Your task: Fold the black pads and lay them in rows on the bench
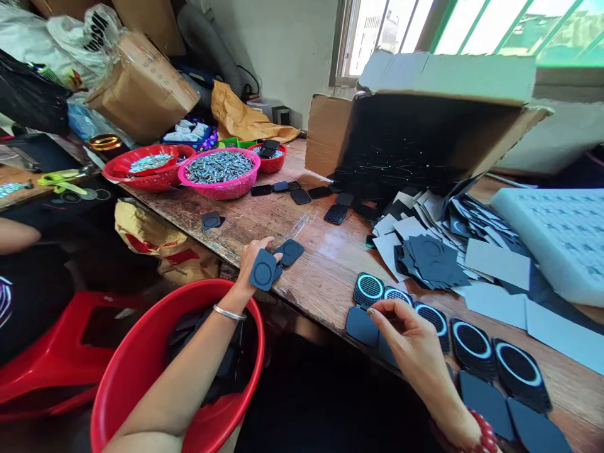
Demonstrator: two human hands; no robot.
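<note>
My left hand (252, 264), with a silver bangle at the wrist, is at the table's front edge above a red bucket. Its fingers hold a dark square pad (263, 270) marked with a circle. Another dark pad (289, 252) lies by its fingertips. My right hand (401, 324), wearing red beads, has thumb and forefinger pinched over the near row; anything between them is too small to make out. Beneath and beside it are black square holders with pale rings (472, 340) and plain dark squares (362, 324) along the edge.
A red bucket (255, 371) stands below the edge. Pink basket (219, 173) of metal pieces and red baskets (141, 182) sit at the back left. Behind are an open carton (330, 135), loose cards (497, 261) and white foam (557, 233). A person's arm (19, 233) shows far left.
</note>
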